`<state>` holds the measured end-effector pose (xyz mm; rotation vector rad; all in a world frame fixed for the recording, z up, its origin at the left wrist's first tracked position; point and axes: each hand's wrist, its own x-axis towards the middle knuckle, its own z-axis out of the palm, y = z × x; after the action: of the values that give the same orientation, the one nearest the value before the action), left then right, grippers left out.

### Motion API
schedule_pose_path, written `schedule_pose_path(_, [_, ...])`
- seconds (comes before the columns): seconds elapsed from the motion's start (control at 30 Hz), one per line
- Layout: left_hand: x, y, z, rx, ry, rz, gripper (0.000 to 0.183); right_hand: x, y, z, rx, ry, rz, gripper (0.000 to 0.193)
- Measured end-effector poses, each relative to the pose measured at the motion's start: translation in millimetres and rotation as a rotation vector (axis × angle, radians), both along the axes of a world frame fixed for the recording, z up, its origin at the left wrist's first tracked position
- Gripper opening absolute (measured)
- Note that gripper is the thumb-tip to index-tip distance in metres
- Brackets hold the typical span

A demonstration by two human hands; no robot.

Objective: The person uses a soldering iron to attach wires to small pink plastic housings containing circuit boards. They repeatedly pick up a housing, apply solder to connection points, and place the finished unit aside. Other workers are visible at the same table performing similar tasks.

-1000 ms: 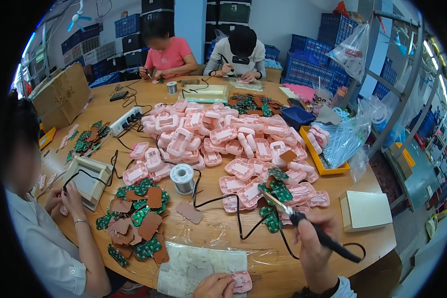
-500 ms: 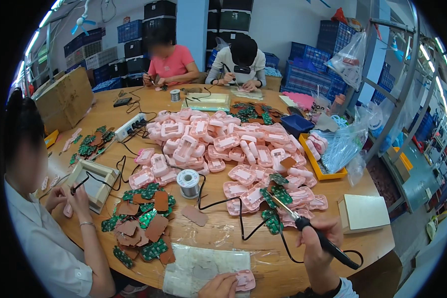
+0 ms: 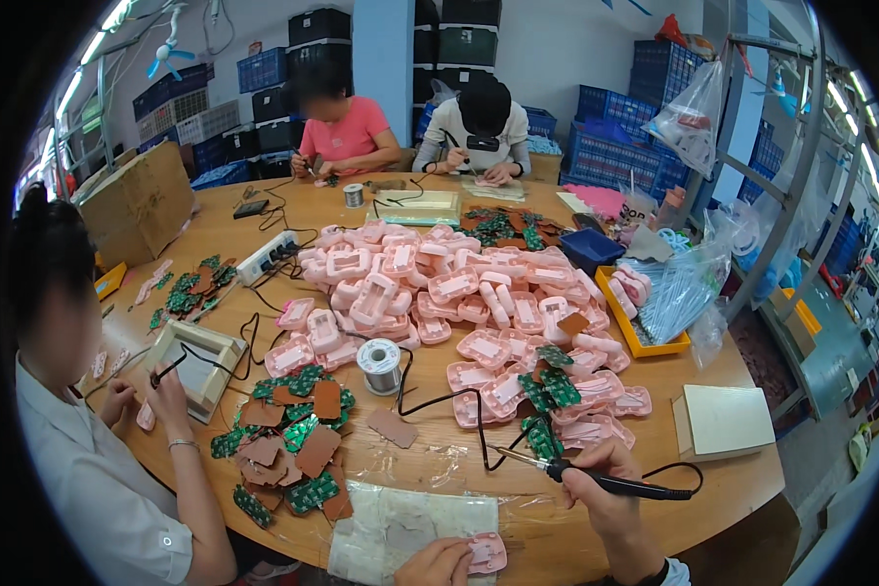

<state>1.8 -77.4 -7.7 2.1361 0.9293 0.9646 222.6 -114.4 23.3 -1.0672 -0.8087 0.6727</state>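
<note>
At the near edge, my left hand (image 3: 434,565) grips a small pink plastic shell (image 3: 488,554) over a worn whitish mat (image 3: 371,523). To the right, my right hand (image 3: 607,498) is closed round the black handle of a soldering iron (image 3: 645,488). Its metal tip points left, above the bare wood and beside several green circuit boards (image 3: 541,438) lying by the pink shells. A spool of solder wire (image 3: 379,367) stands upright beyond the mat. Left of it lies a pile of green and brown circuit boards (image 3: 293,439).
A big heap of pink shells (image 3: 439,283) fills the table's middle. The iron's black cord (image 3: 459,395) loops across the wood. A cream box (image 3: 725,420) and a yellow tray (image 3: 654,347) stand right. One co-worker (image 3: 107,469) sits left; two more (image 3: 347,132) work opposite.
My right hand has lowered the soldering iron, its tip swinging left and down, away from the boards beside the heap. My left hand still holds the pink shell; the view has shifted slightly.
</note>
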Motion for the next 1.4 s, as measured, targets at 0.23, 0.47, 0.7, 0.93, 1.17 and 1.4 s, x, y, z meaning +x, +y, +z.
schedule_pose_path(0.23, [2,-1,2,-0.016,-0.003,0.015,0.008,3,-4,-3,-0.027,-0.015,-0.009,0.020])
schedule_pose_path(0.47, [2,0,3,0.000,-0.006,0.006,0.008,7,10,18,0.010,-0.080,-0.108,0.019])
schedule_pose_path(0.7, [2,-1,2,-0.013,-0.015,0.019,0.008,15,34,41,0.060,-0.177,-0.185,0.019])
schedule_pose_path(0.93, [2,-1,-2,-0.003,-0.017,0.040,0.008,14,41,43,0.075,-0.194,-0.157,0.019])
schedule_pose_path(1.17, [4,0,-4,0.015,-0.007,0.043,0.007,13,42,22,0.039,-0.126,-0.185,0.018])
schedule_pose_path(1.4, [5,-1,-5,0.034,-0.021,0.052,0.007,35,93,46,0.136,-0.210,-0.279,0.011])
